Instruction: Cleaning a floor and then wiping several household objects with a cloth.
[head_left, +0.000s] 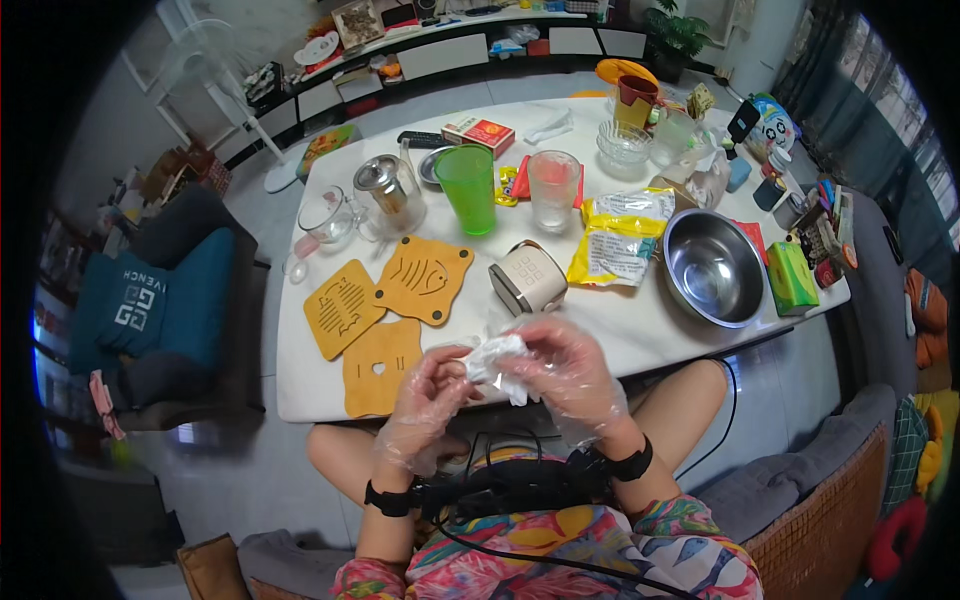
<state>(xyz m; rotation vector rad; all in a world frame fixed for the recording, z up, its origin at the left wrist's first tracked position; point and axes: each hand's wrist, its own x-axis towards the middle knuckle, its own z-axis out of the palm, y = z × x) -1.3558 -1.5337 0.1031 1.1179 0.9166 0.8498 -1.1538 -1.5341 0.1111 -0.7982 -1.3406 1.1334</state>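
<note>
Both hands wear clear plastic gloves and meet just in front of the table's near edge. My right hand (566, 371) grips a crumpled white tissue (495, 360). The fingers of my left hand (435, 390) pinch the tissue's left end; whatever the tissue may wrap is hidden. Beyond the hands stands a beige box-shaped device with buttons (529, 277). Left of it lie three yellow-brown cut-out mats: one with dark round corner pieces (424, 279), one with slots (343, 307) and one with a small heart-shaped hole (382, 382).
Across the white table (600, 337) stand a green plastic cup (467, 187), a clear glass (554, 191), a glass teapot with a metal strainer (390, 195), a glass mug (328, 217), a yellow and white packet (622, 236), a steel bowl (712, 266) and a green box (792, 277).
</note>
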